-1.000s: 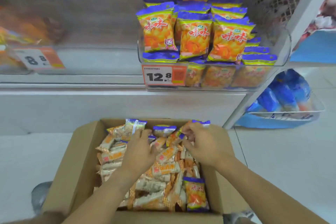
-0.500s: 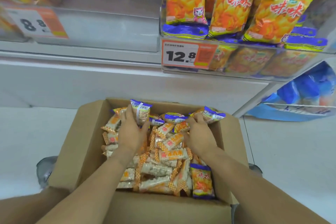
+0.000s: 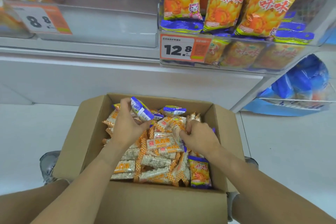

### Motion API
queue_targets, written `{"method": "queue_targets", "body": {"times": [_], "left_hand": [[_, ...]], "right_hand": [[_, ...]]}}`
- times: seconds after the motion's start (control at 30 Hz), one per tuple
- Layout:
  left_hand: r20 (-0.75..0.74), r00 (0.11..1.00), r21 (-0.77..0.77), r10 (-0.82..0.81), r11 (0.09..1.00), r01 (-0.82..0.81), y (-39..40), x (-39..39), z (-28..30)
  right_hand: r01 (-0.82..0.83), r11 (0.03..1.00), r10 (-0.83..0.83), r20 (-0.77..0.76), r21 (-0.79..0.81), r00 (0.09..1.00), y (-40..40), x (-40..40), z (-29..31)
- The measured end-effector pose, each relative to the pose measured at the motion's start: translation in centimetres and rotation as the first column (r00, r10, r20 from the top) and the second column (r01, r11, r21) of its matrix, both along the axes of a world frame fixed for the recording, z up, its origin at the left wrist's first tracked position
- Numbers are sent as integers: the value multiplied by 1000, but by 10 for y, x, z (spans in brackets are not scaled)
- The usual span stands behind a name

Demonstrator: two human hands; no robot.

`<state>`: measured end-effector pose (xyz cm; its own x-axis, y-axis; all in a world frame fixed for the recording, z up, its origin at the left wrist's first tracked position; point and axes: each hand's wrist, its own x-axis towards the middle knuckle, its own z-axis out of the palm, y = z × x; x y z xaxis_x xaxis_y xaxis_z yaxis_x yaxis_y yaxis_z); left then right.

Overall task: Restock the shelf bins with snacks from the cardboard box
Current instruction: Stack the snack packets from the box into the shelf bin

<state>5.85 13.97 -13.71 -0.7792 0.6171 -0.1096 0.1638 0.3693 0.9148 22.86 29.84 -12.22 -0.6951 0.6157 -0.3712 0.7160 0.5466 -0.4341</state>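
left hand (image 3: 127, 129) grips a purple-ended snack pack (image 3: 141, 109) lifted just over the cardboard box (image 3: 163, 203), right hand (image 3: 199, 137) looks curled into the pile on another, box is crammed and the 8.8 shelf bin (image 3: 109, 25) sits bare, so plenty left.

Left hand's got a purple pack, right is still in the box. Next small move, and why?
Probably lift the left hand with its purple pack toward the 12.8 bin, which holds matching purple-and-orange bags. The right hand is curled on packets in the cardboard box, grasp unclear.
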Motion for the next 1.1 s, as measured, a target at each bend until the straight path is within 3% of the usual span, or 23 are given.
{"method": "queue_targets", "body": {"times": [0.13, 0.27, 0.37, 0.43, 0.5, 0.57, 0.63, 0.7, 0.8, 0.97, 1.1], "left_hand": [[133, 989, 89, -73, 994, 61, -8, 13, 10], [402, 893, 208, -202, 970, 125, -15, 21, 22], [585, 767, 353, -264, 934, 52, -19, 22, 35], [625, 746, 365, -230, 931, -19, -14, 25, 52], [583, 799, 305, -151, 952, -42, -5, 34, 66], [399, 908, 245, -126, 969, 27, 0, 44, 74], [237, 957, 233, -169, 966, 113, 2, 51, 75], [214, 956, 300, -200, 945, 130, 2, 55, 78], [230, 949, 383, -215, 916, 114, 3, 58, 91], [146, 960, 435, -239, 887, 155, 8, 64, 116], [99, 947, 486, -306, 845, 222, 10, 67, 131]], "right_hand": [[123, 953, -115, 45, -278, 992, -10, 3, -1], [306, 759, -393, -30, -575, 919, -10, 1, 17], [323, 702, -510, -132, -635, 850, -4, -4, 40], [259, 720, -502, -226, -644, 835, 0, -7, 56], [141, 745, -424, -300, -652, 854, -2, -8, 72], [22, 757, -338, -362, -653, 869, -8, -10, 84], [-34, 801, -271, -411, -598, 871, -15, -11, 96], [-68, 853, -200, -445, -517, 873, -17, -12, 106], [-112, 836, -208, -499, -537, 841, -13, -13, 119], [-40, 702, -411, -451, -711, 792, -8, -10, 133], [-78, 429, -445, -285, -900, 849, 2, -5, 143]]}}
